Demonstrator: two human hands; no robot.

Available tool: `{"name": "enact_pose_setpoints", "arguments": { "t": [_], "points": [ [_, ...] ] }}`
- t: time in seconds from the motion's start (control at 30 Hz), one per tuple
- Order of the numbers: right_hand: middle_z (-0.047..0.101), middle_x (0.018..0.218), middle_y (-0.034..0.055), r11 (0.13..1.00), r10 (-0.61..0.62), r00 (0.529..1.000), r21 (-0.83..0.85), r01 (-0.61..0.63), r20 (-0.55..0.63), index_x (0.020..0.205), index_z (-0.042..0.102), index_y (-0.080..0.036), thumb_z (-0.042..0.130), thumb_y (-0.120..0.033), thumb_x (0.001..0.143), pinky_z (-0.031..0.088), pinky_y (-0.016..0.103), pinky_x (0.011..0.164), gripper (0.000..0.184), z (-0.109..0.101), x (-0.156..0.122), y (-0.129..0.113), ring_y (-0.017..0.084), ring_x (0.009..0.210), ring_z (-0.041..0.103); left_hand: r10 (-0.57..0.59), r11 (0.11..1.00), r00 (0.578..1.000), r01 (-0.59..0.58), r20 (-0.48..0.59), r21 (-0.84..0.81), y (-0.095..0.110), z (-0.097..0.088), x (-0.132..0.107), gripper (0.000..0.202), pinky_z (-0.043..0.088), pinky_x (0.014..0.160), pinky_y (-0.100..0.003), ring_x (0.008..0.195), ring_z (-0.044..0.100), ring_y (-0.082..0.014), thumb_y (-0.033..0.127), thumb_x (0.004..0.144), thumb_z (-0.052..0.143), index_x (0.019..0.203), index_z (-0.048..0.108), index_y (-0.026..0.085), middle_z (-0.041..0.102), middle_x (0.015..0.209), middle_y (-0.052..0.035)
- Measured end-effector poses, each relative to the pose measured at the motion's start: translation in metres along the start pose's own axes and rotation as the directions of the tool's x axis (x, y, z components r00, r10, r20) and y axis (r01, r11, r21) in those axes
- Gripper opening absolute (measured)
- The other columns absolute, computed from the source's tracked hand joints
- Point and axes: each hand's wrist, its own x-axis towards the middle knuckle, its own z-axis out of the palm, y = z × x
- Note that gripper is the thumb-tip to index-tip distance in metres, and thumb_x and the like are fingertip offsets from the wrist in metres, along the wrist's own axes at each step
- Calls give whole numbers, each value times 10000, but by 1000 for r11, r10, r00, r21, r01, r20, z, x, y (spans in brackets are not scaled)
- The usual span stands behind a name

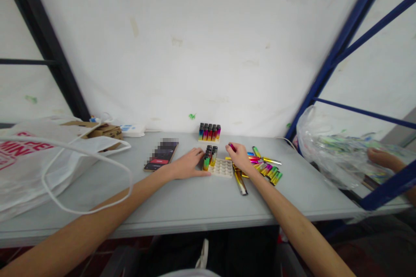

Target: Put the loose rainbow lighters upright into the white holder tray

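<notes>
Fig. 1. Desk (156, 201); clock directions radiate from the part-filled tray (224, 169). White bag (78, 164), 9 o'clock: contents not discernible. Clear bag (320, 162), 3 o'clock, farther out: multicoloured contents, indistinct. Left hand (189, 165): thumb and fingers spread about the tray's left end; a nudge could topple the upright lighters (207, 162) there. Right hand (241, 158), 2 o'clock: pinching 1 dark purplish lighter (231, 146), which a slack grip could drop. Part-filled tray: lighters leftward, sockets (221, 165) showing toward 3 o'clock. Rear tray (208, 141), between 11 and 12 o'clock: packed with standing lighters. Loose lighters (268, 170), 3 o'clock: heaped, liable to scatter if the forearm brushes them.
</notes>
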Motion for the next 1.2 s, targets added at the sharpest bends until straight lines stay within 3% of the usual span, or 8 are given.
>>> {"name": "enact_pose_setpoints", "arguments": {
  "t": [0.23,0.43,0.57,0.7,0.87,0.93,1.07,1.2],
  "points": [
    [339,579,-34,1000,12,1000,14,-12,20,597,361,-260,476,-464,825,257,300,590,326,0,0,0,153,620,379,11,1000,1000,-11,-19,-10,-2,1,0,738,450,1165,-471,1293,588,-361,771,936,672,1385,618,188,648,1340,-156],
    [356,579,-35,1000,-13,1000,2,13,12,615,358,-263,470,-533,878,262,307,596,394,0,0,-1,153,613,374,5,1000,1000,-5,-8,1,-1,0,1,741,455,1164,-456,1298,587,-359,772,939,669,1371,621,172,642,1331,-160],
    [436,602,-32,999,-50,999,2,50,10,672,408,-257,498,-631,968,298,308,611,486,-4,-2,-5,165,633,413,-5,1000,1000,5,-5,-1,0,0,0,747,462,1157,-456,1301,584,-363,772,932,681,1372,618,171,640,1347,-167],
    [565,689,-10,996,-85,992,25,83,93,812,522,-253,478,-608,1041,363,311,623,425,-13,-5,-10,190,649,513,5,1000,1000,-5,-18,-13,0,0,0,735,459,1155,-470,1305,581,-365,764,934,684,1392,615,194,649,1358,-156],
    [635,842,48,964,-258,951,-24,266,169,820,576,-242,480,-560,1081,429,326,725,423,-24,-7,-18,212,780,577,-1,1000,1000,1,-14,-6,-1,1,0,751,456,1161,-472,1306,581,-368,779,932,673,1397,613,191,646,1354,-158],
    [607,786,32,950,-289,934,-62,307,209,759,557,-237,500,-554,1078,404,321,713,453,-26,-7,-21,198,741,539,-5,1000,1000,5,-12,-6,-1,1,0,755,459,1156,-472,1303,582,-371,784,931,669,1386,617,184,645,1348,-162],
    [561,614,-18,972,-207,925,-43,233,318,692,545,-227,543,-591,1055,322,300,601,514,-26,-9,-22,152,578,452,-4,1000,1000,4,-8,-10,-1,1,0,747,452,1168,-467,1306,580,-366,768,933,680,1381,614,174,639,1342,-165],
    [680,661,6,992,-127,906,56,114,403,765,675,-202,595,-648,1018,351,286,555,519,-25,-13,-20,156,562,529,-6,1000,1000,6,0,-6,-1,1,0,732,447,1173,-449,1313,577,-356,754,939,689,1383,606,178,628,1350,-159]
  ]
}}
